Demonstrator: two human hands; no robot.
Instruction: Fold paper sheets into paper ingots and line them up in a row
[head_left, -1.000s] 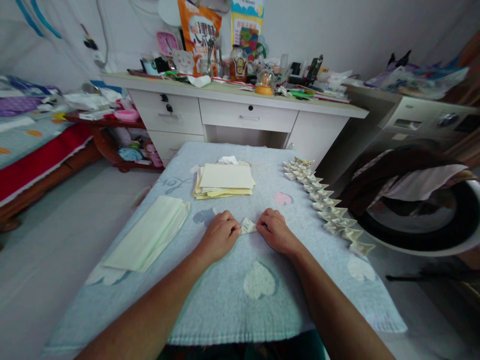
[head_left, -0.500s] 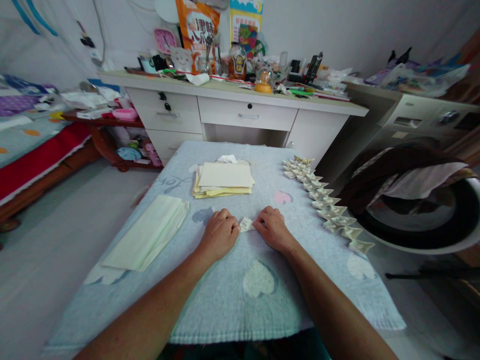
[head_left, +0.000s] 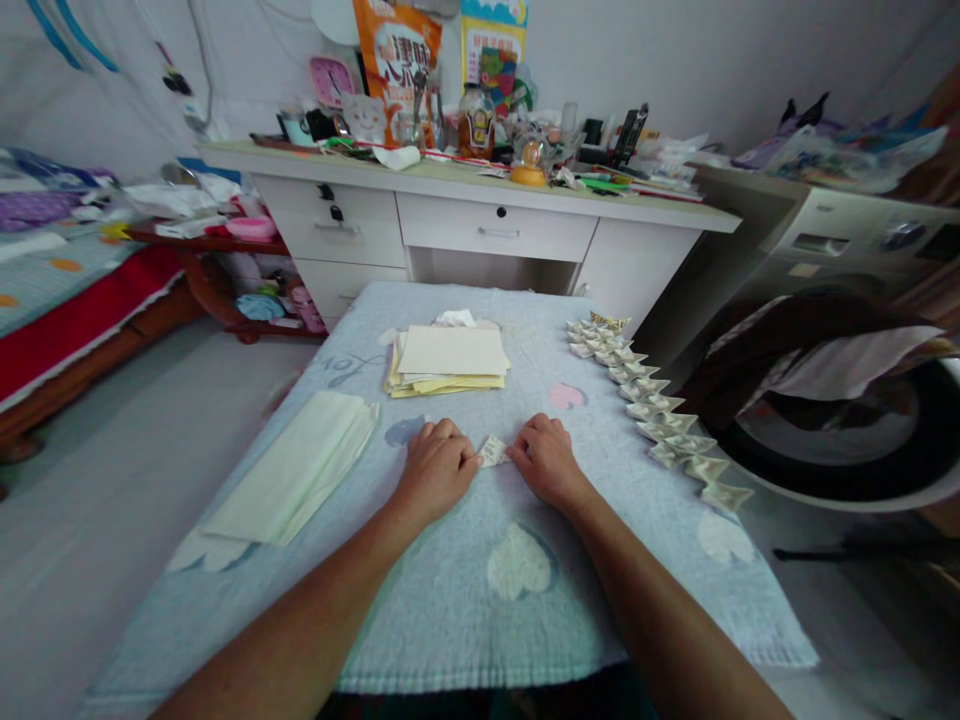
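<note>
Pinching a small folded paper (head_left: 493, 450), left hand (head_left: 439, 468) and right hand (head_left: 547, 460) each grip one end; its print is unreadable.

A pale blue towel (head_left: 465, 620) with white, pink and blue heart shapes covers the table. On it lie a pale yellow paper stack (head_left: 448, 362), pale green sheets (head_left: 300, 478) and a row of cream folded pieces (head_left: 651, 408), apparently faintly printed. Behind stands a white desk (head_left: 480, 225).

a cluttered white desk (head_left: 480, 215) stands against the pale wall (head_left: 675, 60), a bed (head_left: 67, 290) left, washing machine (head_left: 840, 330) right.
</note>
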